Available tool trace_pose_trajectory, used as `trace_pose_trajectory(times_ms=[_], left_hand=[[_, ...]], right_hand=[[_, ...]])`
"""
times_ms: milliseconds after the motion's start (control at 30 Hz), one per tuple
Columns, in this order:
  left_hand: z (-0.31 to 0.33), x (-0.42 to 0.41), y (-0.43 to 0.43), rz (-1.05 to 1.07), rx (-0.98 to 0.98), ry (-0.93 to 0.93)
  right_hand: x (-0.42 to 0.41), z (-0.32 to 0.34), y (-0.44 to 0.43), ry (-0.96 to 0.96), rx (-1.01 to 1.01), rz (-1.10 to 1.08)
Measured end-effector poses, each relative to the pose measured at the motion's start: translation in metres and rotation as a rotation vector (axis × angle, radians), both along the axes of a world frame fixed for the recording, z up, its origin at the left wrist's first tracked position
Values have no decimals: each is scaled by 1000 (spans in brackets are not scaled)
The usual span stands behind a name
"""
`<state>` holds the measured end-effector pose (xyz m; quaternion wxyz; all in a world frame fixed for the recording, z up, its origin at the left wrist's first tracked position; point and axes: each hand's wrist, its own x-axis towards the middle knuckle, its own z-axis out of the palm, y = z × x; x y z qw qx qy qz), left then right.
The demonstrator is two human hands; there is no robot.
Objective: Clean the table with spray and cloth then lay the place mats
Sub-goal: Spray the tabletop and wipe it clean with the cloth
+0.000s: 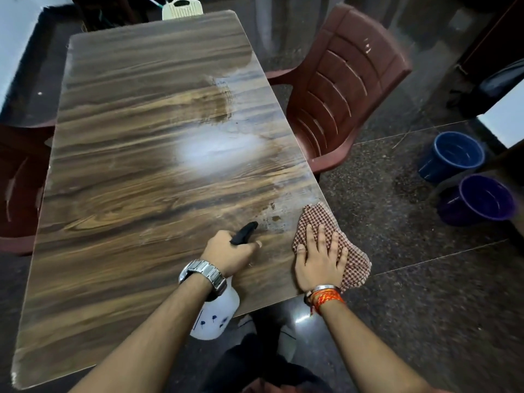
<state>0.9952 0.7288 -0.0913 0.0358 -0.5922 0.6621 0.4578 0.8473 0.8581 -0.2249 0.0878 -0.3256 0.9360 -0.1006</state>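
The person stands at the near right corner of the wood-grain surface (127, 165), working with both hands. The left hand (229, 251) holds the spray bottle (219, 310), fingers curled round its neck just behind the black nozzle. The nozzle points out over the tabletop, so the spray would land ahead of the cloth. The bottle's white body hangs below the wrist, over the near edge.

The right hand (320, 259) lies flat on the checked cloth (314, 217), fingers straight and spread, which presses a wide area of fabric down for wiping. The cloth sits at the right edge, one corner drooping off the side. Small brown spots show just beyond it, likely the next target.

A wet patch (241, 89) gleams further up the right side, beside the brown plastic chair (340, 89), suggesting cleaning is partly done. No place mats are visible. A cream object (181, 8) at the far end is too cropped to identify. Two buckets (453, 154) stand on the floor, well apart from the table.
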Motion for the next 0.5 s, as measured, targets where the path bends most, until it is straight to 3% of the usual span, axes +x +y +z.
trace_pose_trajectory(times_ms=[233, 300, 367, 500], left_hand=[[5, 25, -24, 103, -29, -28], [8, 32, -31, 132, -50, -36], [11, 38, -36, 168, -87, -31], [16, 47, -49, 217, -96, -12]], right_hand=[[-47, 9, -71, -64, 80, -24], [-37, 12, -102, -58, 80, 65], [2, 16, -126, -61, 60, 294], [102, 24, -125, -128, 50, 972]])
